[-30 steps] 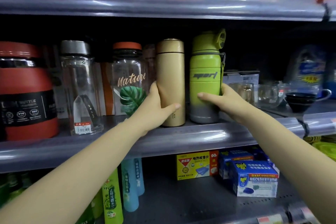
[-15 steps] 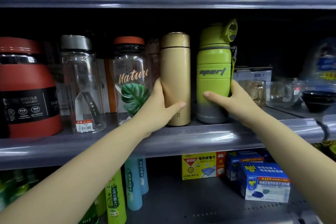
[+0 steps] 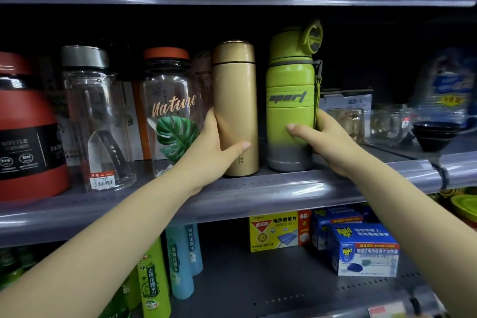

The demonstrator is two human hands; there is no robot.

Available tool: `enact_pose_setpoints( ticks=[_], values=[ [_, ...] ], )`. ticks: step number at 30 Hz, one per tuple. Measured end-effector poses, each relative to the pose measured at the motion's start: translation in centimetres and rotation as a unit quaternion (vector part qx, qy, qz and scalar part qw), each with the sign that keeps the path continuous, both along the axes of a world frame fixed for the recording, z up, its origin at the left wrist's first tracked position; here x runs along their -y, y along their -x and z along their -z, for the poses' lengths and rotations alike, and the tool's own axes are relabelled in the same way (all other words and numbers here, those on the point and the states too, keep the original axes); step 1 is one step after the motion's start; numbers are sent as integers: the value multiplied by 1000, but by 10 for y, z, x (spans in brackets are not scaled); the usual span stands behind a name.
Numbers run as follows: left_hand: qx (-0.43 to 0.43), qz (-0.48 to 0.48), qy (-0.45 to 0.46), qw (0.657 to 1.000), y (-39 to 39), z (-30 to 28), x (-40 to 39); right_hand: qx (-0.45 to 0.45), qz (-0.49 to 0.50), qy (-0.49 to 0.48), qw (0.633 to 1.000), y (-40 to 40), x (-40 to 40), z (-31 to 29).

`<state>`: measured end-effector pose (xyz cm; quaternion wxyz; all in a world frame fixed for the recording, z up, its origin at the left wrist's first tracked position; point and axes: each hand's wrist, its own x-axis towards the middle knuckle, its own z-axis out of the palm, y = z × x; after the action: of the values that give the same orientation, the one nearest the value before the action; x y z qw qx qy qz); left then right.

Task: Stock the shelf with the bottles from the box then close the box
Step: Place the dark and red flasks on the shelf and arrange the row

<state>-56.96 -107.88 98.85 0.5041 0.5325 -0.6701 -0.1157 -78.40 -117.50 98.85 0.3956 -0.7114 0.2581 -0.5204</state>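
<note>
Gold metal meets bare skin as the left hand (image 3: 210, 152) wraps the lower half of a gold flask (image 3: 236, 108), thumb across its front and fingers closed around behind, while the right hand (image 3: 320, 142) clamps the lime-green sport bottle (image 3: 291, 100) at about the same height. Both bottles stand upright, side by side but apart, on the middle shelf (image 3: 258, 188) near its front lip. To their left sit a clear bottle printed "Nature" (image 3: 170, 113), another clear bottle (image 3: 96, 121) and a red jug (image 3: 25, 131); glassware (image 3: 387, 124) crowds the right. The flask's smooth, rigid wall looks slippery, so a low, full-palm grip suits it; the green bottle's ribbed body should offer surer purchase. Neither looks fragile, though the glass nearby does. The box is out of view.
</note>
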Motion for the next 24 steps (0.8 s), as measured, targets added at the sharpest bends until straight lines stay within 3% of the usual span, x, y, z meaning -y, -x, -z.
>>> enact_pose_setpoints(
  ticks=[9,13,17,20,24],
  values=[
    [-4,3,-16,1000,1,-1,-2,16,-65,-58,996,6,-2,-6],
    [38,-35,-18,999,5,-2,-6,24,-61,-61,996,4,-8,-7],
    [99,-99,-14,990,11,-5,-13,1,48,31,998,3,-19,-5],
    [128,-139,0,982,17,-7,-23,-7,168,103,980,3,-30,-1],
    [144,-150,18,978,22,-3,-39,13,241,163,957,0,-45,5]
  ],
)
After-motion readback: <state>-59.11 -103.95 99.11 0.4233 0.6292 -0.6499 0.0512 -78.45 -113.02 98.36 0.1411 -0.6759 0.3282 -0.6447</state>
